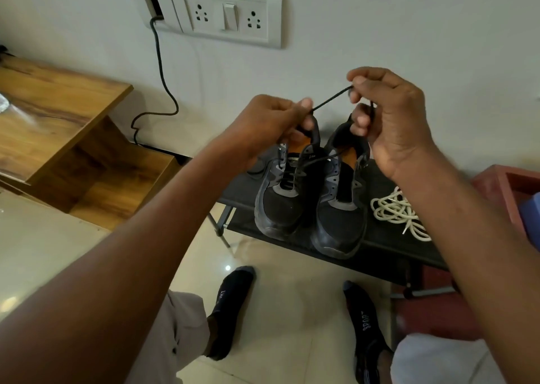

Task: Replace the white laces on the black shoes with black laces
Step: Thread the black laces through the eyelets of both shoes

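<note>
Left hand: the left hand (271, 120) is raised above the shoes, thumb and fingers pinched on the black lace (330, 99), with more lace hanging from under the fist toward the left shoe.
Right hand: the right hand (385, 115) pinches the other end of the same taut stretch between thumb and forefinger, the lower fingers curled over a loop of it.
Step in hand: judging by the lace stretched between both hands, the ends are being evened or drawn tight.
Doing it well: pull both sides with equal tension, keep the lace untwisted, and steady the shoe so it does not tip off the shelf.
Left shoe: the left shoe (277, 205) already carries black lace through its eyelets, some crossings loose.
Right shoe: the right shoe (339, 217) stands just beside it, touching, eyelets bare as far as can be seen.
Shoe look: black mesh toes, grey trim, orange lining inside, scuffed rubber toes.
White laces: the white laces (394, 208) lie in a loose heap beside the right shoe.
Shelf: both shoes and the heap sit on a dark rack shelf (388, 246) against the wall.
</note>
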{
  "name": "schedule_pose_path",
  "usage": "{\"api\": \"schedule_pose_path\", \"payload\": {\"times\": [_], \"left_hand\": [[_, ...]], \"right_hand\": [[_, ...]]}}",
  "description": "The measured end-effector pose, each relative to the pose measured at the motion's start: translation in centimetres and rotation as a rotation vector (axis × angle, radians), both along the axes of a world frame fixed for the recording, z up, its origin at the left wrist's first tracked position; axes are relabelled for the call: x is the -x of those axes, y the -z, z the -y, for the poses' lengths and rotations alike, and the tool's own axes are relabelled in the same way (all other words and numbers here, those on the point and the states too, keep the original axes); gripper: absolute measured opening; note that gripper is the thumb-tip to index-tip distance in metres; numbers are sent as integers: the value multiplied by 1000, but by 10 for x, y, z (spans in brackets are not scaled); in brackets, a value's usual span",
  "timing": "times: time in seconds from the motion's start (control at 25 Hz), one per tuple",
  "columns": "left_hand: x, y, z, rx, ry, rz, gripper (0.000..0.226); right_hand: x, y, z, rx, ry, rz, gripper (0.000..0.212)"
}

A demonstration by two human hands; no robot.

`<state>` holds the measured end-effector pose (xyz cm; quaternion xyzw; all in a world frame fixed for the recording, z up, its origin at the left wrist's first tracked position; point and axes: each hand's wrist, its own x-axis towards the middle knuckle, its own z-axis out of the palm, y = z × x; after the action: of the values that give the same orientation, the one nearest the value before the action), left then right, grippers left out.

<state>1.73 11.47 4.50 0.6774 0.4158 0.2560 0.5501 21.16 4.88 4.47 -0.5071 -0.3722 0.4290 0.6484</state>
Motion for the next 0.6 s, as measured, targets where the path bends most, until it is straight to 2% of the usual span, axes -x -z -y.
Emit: {"api": "schedule_pose_path", "payload": {"times": [0.04,0.12,0.2,0.24,0.28,0.44,0.52,0.6], "left_hand": [[7,6,-4,-51,-94,-116,43],[24,21,-15,-171,-191,-479,41],[37,40,-19,-281,-189,-835,31],[38,47,-18,-319,-194,-905,23],[35,51,-16,-340,-202,-892,16],[10,64,-19,-306,-129,-704,22],[2,72,-25,-270,-84,-702,16],[1,79,-30,-224,-51,-710,25]], "right_hand": [[-5,2,-1,2,65,-21,13],[-13,9,-2,73,149,24,14],[-11,18,-3,169,108,184,14],[-7,23,-3,201,47,288,14],[-1,27,-4,217,-15,385,14],[10,44,-9,274,-145,725,17],[7,54,-9,373,-227,915,19],[5,62,-9,445,-276,1003,22]]}}
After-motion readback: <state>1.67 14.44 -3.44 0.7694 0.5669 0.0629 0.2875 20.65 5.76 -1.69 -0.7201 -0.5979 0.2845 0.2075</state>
